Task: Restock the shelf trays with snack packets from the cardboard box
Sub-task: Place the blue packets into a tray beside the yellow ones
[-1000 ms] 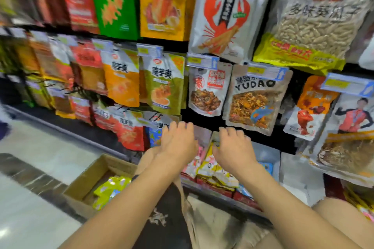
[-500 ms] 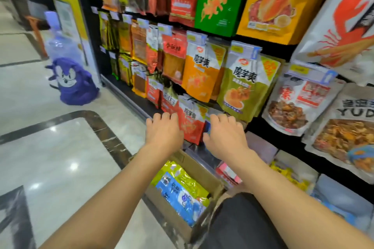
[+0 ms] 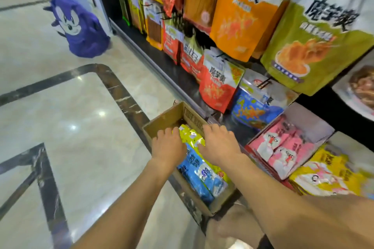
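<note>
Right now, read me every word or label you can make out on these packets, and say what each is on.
"魔芋爽": orange hanging packet.
"魔芋爽": green hanging packet.
"魔芋爽": red packet below them.
"麻辣王子", roughly: small red packet.
Too blurred to read: blue packets in the cardboard box, pink packets, yellow packets.
</note>
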The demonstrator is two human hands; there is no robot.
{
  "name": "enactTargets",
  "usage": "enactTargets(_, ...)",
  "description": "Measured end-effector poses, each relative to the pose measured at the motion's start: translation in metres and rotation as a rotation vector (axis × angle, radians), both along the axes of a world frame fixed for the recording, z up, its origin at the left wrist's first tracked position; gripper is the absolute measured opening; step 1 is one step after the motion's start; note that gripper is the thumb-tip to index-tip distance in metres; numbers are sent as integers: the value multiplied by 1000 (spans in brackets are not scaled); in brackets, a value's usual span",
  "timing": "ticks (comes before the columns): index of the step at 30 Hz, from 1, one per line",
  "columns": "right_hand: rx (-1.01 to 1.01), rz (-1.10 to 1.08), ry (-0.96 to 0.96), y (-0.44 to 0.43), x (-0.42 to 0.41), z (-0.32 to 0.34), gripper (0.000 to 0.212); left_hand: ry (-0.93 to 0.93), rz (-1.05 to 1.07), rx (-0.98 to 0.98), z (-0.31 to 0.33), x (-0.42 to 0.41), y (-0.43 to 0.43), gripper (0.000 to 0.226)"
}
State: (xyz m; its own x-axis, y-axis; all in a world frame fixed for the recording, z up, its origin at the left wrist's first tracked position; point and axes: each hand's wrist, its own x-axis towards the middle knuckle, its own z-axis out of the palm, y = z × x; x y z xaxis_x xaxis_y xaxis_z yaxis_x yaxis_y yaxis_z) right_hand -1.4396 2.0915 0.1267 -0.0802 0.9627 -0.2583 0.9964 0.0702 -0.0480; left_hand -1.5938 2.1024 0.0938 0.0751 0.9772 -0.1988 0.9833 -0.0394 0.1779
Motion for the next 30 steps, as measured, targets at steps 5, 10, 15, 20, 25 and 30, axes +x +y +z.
enactTargets(5,-153,38,23,14,12,-58,63,-7,-5,-81,-66,18,5,52)
enactTargets(10,-317,36,96,22,26,-118,70,-199,110,-189,-114,39,5,73)
enactTargets(15,-415,-6,187,27,37,-166,76,-422,424,-363,-149,70,-5,89)
enactTargets(20,-456,-29,262,28,46,-200,74,-558,739,-386,-181,85,-1,82)
enactTargets(25,-459,-96,362,24,52,-221,77,-621,955,-253,-189,90,-2,63)
enactTargets(30,-425,-190,408,25,50,-233,74,-639,955,-133,-197,98,-7,72)
